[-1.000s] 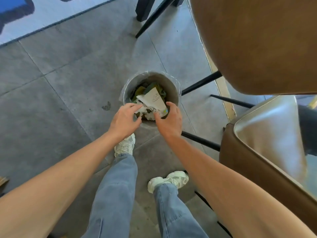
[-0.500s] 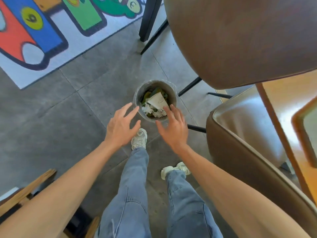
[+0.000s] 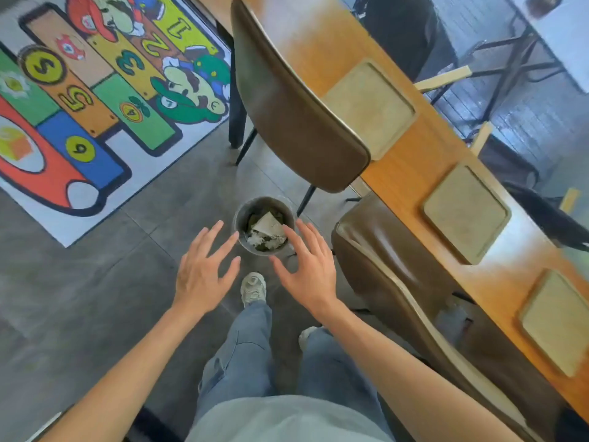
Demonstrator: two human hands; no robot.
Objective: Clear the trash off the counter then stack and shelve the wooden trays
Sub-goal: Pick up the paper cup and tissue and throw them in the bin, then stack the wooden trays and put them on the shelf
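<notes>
A small round trash bin (image 3: 238, 222) stands on the grey floor, filled with crumpled paper and green scraps (image 3: 266, 231). My left hand (image 3: 200, 272) hovers empty to the bin's near left, fingers spread. My right hand (image 3: 307, 267) hovers empty at its near right, fingers spread, fingertips over the rim. Three wooden trays lie in a row on the orange counter (image 3: 401, 161): a far tray (image 3: 369, 103), a middle tray (image 3: 467, 212) and a near tray (image 3: 556, 320), all bare.
Two brown chairs stand between me and the counter, one (image 3: 296, 100) beyond the bin and one (image 3: 392, 272) right of it. A colourful numbered mat (image 3: 95, 90) covers the floor at far left. My feet and jeans are below the hands.
My hands let go of the trash in the bin, then lifted and spread open. The view rose and pulled back, bringing the counter and its trays into sight.
</notes>
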